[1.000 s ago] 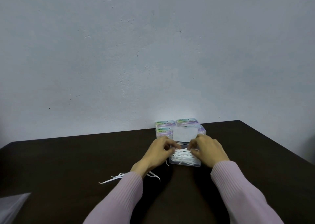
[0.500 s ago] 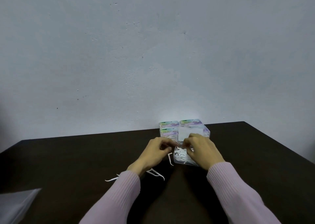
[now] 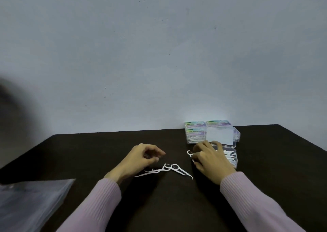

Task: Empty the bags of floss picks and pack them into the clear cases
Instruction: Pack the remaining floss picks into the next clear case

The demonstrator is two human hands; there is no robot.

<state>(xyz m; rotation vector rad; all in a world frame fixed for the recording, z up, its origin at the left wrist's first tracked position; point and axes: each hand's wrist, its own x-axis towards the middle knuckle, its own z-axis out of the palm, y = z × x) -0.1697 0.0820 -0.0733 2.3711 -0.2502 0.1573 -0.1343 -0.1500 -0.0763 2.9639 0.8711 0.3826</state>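
Your right hand [image 3: 211, 161] pinches one floss pick [image 3: 190, 153] beside the open case [image 3: 233, 158], your left hand [image 3: 141, 158] loosely curled and empty; rush it, and packed picks may spill.

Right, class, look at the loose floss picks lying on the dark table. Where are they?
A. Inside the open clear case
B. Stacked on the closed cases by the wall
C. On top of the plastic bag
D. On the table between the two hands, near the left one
D: the loose floss picks lie on the bare table beside the left hand, outside the open clear case.
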